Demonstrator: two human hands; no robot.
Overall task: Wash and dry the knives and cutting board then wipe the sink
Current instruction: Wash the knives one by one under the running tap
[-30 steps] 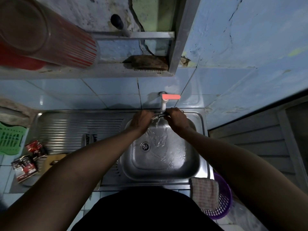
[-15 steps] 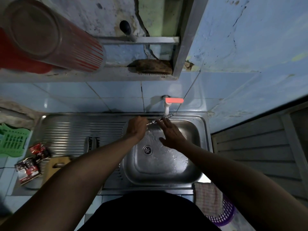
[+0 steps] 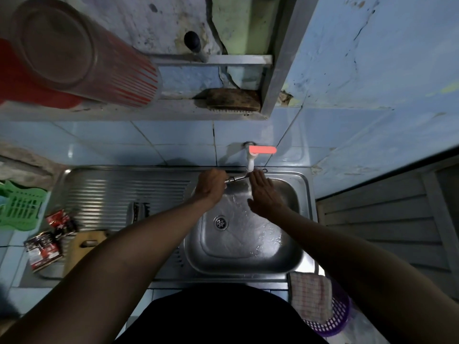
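**Non-task items around the basin**

Shelf [image 3: 139, 112] on wall: big ribbed tumbler [image 3: 82, 53] lying on its side at left end, scrub brush [image 3: 232, 99] at right end. Green plastic basket [image 3: 21, 207] at far left edge of worktop. 2 red/black sachets [image 3: 43, 249] nr front-left corner. Checked cloth [image 3: 310, 295] draped over purple basket [image 3: 335, 321] at front-right. Tap w/ orange lever [image 3: 262, 150] on tiled wall.
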